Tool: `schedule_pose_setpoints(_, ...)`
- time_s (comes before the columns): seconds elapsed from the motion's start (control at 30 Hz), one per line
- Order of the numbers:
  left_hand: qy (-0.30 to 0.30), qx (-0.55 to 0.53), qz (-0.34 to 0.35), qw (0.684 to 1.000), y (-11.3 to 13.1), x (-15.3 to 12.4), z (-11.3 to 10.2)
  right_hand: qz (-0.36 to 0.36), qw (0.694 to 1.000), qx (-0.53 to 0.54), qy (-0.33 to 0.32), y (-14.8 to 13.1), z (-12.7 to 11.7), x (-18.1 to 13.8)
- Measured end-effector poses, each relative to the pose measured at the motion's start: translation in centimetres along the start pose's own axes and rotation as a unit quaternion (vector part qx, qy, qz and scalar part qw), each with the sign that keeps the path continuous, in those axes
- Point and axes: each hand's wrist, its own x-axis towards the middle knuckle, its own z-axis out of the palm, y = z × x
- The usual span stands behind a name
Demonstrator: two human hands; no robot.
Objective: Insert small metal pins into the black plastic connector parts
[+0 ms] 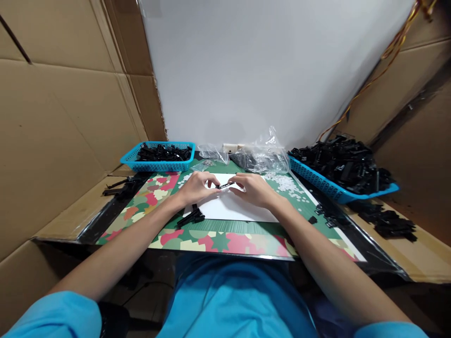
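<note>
A slim black plastic part [226, 186] is held level above a white sheet [239, 207], one end in each hand. My left hand [198, 188] pinches its left end between thumb and fingers. On the other end, the fingertips of my right hand [254, 188] are closed. Small light spots show along the part, too small to make out. Below my left hand, a black pistol-shaped plastic piece [192, 216] lies across the sheet's left edge. Small white discs [286, 184] are scattered beyond my right hand.
A blue basket [155, 165] of black parts stands at the back left, and a fuller blue basket [338, 190] at the right. Clear plastic bags [262, 157] lie along the wall. More black parts [391, 223] lie at the right edge. Cardboard walls [63, 117] flank the table.
</note>
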Motion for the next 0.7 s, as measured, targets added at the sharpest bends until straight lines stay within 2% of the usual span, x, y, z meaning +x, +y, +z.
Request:
schedule_pose_setpoints(0.17,-0.023,0.027,0.011,0.999,-0.4,-0.1,0.0,-0.011,0.996,0.09,0.016,-0.5,0.0,0.6)
schedule_pose_setpoints(0.33,-0.038,0.048,0.0,0.998,-0.8,-0.1,0.2,-0.026,0.995,0.1,0.014,-1.0,0.7,0.9)
schedule_pose_setpoints(0.47,-0.033,0.052,-0.012,0.998,-1.2,-0.1,0.3,-0.003,0.989,0.145,0.017,-1.6,1.1,1.1)
schedule_pose_setpoints(0.57,-0.036,0.053,-0.003,0.998,-1.2,-0.1,0.3,0.043,0.97,0.233,0.048,-2.0,1.5,1.5)
schedule_pose_setpoints(0.7,-0.042,0.061,0.013,0.997,-1.2,-0.1,0.2,0.093,0.93,0.349,0.065,-2.3,2.1,2.0)
